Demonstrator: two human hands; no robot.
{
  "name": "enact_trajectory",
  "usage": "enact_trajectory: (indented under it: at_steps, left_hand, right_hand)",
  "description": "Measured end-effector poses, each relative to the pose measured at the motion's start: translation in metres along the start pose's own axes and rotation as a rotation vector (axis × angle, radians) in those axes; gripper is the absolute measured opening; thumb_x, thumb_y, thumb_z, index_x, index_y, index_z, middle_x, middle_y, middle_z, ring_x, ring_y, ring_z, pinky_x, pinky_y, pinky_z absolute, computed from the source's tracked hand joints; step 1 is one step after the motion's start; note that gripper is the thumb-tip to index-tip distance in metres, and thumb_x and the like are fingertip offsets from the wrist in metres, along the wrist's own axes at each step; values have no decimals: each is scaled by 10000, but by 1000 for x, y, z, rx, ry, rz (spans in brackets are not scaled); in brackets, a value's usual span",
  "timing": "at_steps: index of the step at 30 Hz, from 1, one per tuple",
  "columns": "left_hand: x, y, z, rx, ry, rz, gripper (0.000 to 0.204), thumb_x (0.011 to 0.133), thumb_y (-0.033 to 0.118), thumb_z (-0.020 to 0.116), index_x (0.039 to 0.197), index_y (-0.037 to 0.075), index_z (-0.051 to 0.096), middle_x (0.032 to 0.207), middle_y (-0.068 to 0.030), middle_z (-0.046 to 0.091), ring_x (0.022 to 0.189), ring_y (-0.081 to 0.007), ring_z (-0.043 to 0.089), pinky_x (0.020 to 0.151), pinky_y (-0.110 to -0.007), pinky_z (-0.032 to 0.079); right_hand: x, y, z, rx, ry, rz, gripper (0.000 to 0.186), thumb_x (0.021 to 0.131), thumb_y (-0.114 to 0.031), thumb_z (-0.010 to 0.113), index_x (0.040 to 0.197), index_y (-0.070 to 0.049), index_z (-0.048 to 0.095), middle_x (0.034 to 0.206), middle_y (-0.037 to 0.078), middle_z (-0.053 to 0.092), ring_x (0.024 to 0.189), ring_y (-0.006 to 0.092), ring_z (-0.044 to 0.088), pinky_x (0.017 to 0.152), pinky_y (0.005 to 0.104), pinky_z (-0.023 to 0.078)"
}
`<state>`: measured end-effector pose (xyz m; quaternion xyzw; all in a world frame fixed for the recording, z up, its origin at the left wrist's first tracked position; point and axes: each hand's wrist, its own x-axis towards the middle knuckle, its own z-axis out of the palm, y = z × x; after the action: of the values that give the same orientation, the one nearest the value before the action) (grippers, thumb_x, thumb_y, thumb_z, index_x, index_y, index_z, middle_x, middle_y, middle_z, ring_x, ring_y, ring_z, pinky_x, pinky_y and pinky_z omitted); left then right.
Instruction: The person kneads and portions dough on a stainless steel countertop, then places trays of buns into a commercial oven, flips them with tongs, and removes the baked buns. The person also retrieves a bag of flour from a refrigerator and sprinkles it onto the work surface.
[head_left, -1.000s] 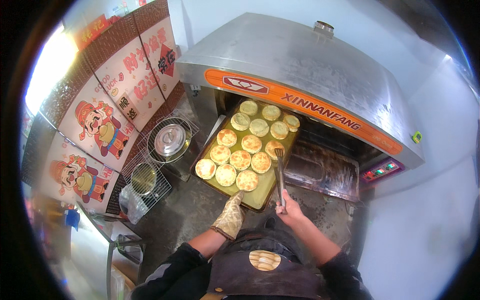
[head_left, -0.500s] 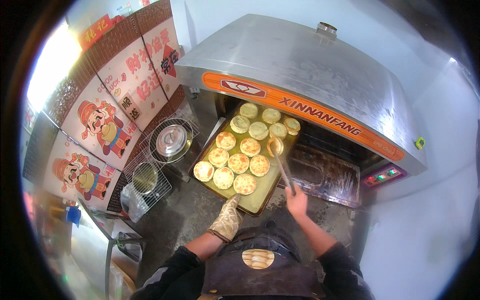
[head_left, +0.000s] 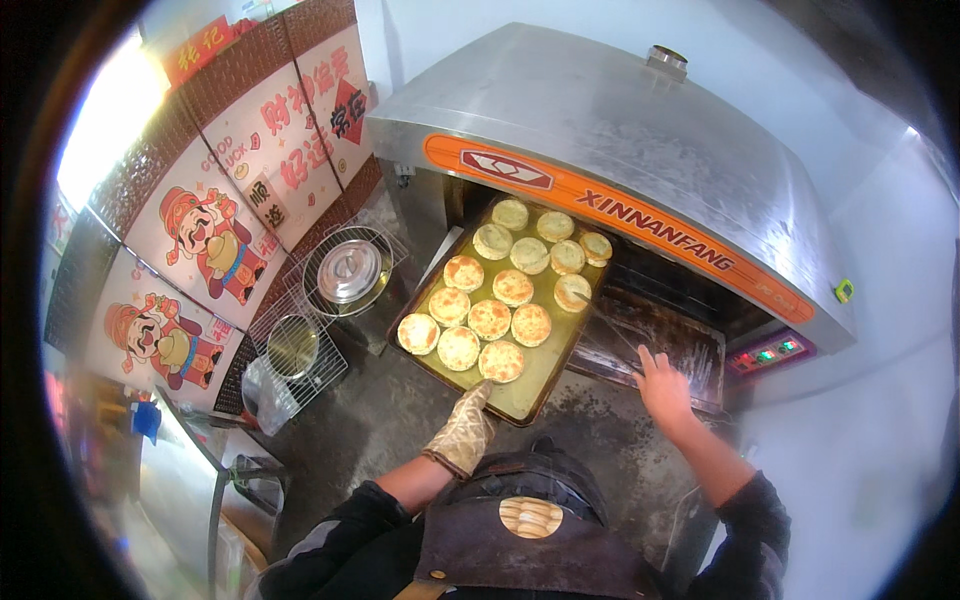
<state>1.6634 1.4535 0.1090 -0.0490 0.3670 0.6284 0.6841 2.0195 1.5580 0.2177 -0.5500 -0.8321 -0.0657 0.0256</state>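
Note:
My left hand (head_left: 464, 430), in a quilted beige oven mitt, grips the near edge of a dark-rimmed baking tray (head_left: 541, 392). The tray sticks out of the oven (head_left: 610, 120), its far end still inside the opening. Round flatbreads cover much of it. Those nearer me, such as one flatbread (head_left: 501, 361) by the mitt, are browned on top; those toward the oven, such as another flatbread (head_left: 510, 214), are pale. My right hand (head_left: 664, 388) holds thin metal tongs (head_left: 612, 325). The tongs' tips reach a pale flatbread (head_left: 572, 293) at the tray's right side.
A dark, worn metal pan (head_left: 650, 345) lies right of the tray under the oven's opening. To the left, a wire rack (head_left: 318, 375) bears a round metal container (head_left: 293, 346) and a lidded pot (head_left: 347, 272). A printed folding screen (head_left: 225, 215) stands behind them.
The flatbread tilted up in the tongs now lies flat on the tray, pale side up. My right hand has moved right and toward me. The left still holds the tray edge.

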Motion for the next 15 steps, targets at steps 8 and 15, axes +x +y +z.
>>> enact_trajectory:
  at_steps: [8,15]
  left_hand:
    - [-5,-3,8,94,-90,74,504,1166,190,555,1588,-71,464,1612,-231,558,1474,-336,582,1255,-475,501]
    - [-16,-14,37,481,-19,247,526,1171,265,555,1581,-57,485,1581,-209,597,1386,-341,658,1156,-475,579]
  right_hand:
    - [137,28,0,1218,-789,578,507,1061,-462,783,1323,-33,723,909,92,631,521,122,459,493,326,419]
    - [223,86,67,1382,-1169,605,430,1051,-508,787,1205,-127,662,928,85,605,533,56,440,425,183,360]
